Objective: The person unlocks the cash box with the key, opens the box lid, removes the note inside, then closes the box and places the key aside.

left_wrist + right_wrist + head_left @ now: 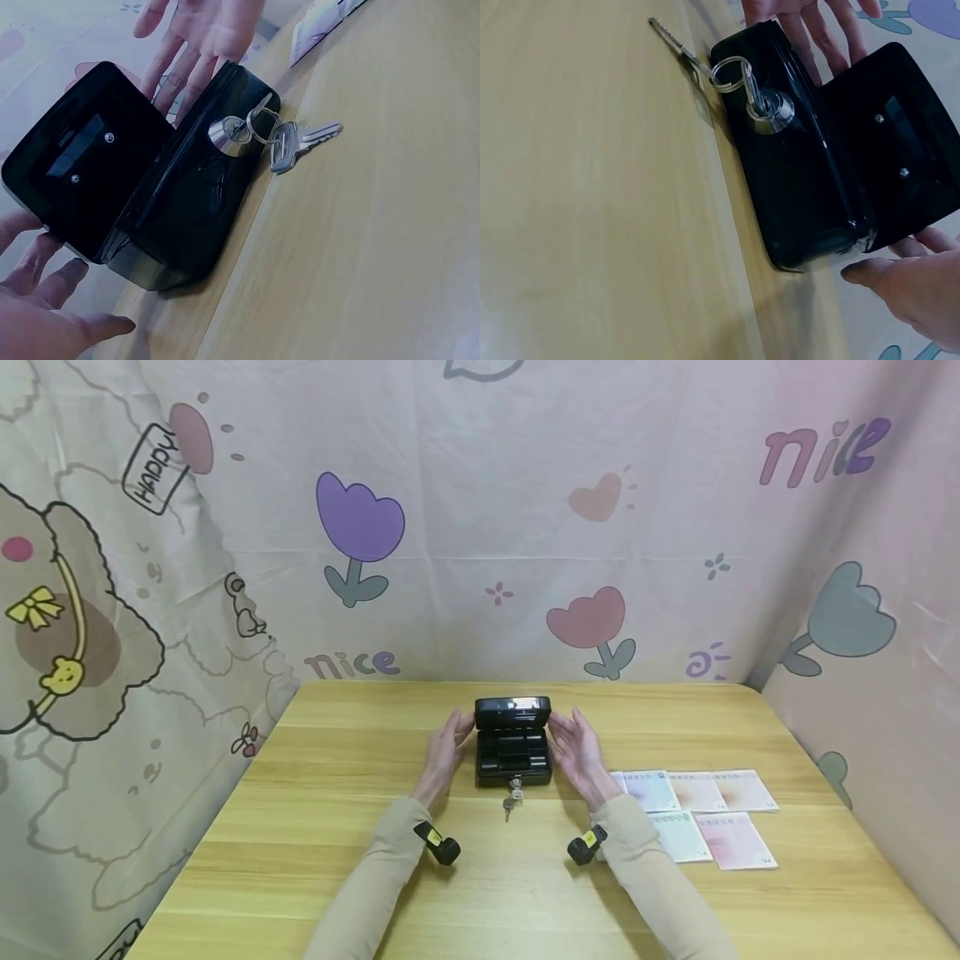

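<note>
A small black cash box [514, 768] stands on the table with its lid [513, 713] raised, showing a divided black tray inside. One key sits in the silver lock [231, 136] on its front, and a second key [307, 142] hangs from the same ring. My left hand [446, 748] is at the box's left side, its fingers extended by the lid's edge. On the opposite side my right hand [577, 752] has straight fingers close beside the lid and hinge. Neither hand has its fingers curled round anything.
Several colored banknotes [735, 842] lie in two rows on the wooden table [300, 860], right of the box and partly behind my right forearm. A printed cloth [480, 527] hangs behind the table's far edge. Each wrist carries a small black camera [442, 847].
</note>
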### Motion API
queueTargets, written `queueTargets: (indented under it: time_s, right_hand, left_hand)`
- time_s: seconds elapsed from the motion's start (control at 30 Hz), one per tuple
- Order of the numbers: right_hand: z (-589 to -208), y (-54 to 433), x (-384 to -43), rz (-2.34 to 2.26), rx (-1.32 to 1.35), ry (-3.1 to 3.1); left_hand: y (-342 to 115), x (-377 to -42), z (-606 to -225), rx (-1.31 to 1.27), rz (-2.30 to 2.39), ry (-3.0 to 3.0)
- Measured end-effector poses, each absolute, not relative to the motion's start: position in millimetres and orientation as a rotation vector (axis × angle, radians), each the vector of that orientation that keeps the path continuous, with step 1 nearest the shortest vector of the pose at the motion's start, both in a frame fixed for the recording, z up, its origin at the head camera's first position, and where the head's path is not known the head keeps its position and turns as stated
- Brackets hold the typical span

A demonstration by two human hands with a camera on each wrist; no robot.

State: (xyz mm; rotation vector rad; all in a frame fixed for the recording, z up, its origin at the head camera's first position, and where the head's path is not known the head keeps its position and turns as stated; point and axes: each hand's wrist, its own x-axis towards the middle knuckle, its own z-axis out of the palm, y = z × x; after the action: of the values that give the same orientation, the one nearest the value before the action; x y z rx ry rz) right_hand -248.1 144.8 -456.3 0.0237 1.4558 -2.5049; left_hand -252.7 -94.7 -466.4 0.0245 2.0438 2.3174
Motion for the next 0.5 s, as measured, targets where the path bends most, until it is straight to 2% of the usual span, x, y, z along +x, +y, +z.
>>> queueTargets:
  time_s: [0.5]
  right_hand:
    - [-452.2,148.2,-227.6,-2.326,0.002,1.708]
  left_hand:
    - [-99.0,-233.2,-468.2,0.054,2.275,2.124]
